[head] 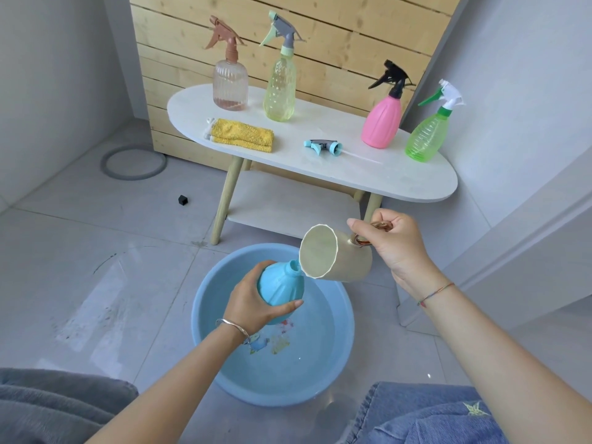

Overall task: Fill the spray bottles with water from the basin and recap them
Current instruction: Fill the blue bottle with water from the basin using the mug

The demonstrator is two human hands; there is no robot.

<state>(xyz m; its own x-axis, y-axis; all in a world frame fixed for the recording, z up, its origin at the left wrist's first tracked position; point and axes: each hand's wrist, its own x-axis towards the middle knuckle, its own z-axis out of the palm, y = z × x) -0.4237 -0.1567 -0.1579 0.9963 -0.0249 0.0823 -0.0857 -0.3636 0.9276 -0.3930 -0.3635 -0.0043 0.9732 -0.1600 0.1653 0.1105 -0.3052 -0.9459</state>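
Observation:
My left hand (253,302) grips an uncapped light-blue spray bottle (282,288), tilted over the blue basin (347,318) of water on the floor. My right hand (394,245) holds a beige cup (336,256) by its handle, tipped so its rim touches the bottle's open neck. The bottle's blue-and-grey spray head (325,146) lies on the white table (400,181). Standing capped on the table are a clear pink bottle (230,81), a yellow-green bottle (279,91), a pink bottle (382,121) and a green bottle (424,136).
A folded yellow cloth (243,135) lies on the table's left part. A wooden slat panel (320,33) stands behind the table. On the tiled floor lie a grey ring (107,169) and a small black cube (182,199). My knees are at the bottom edge.

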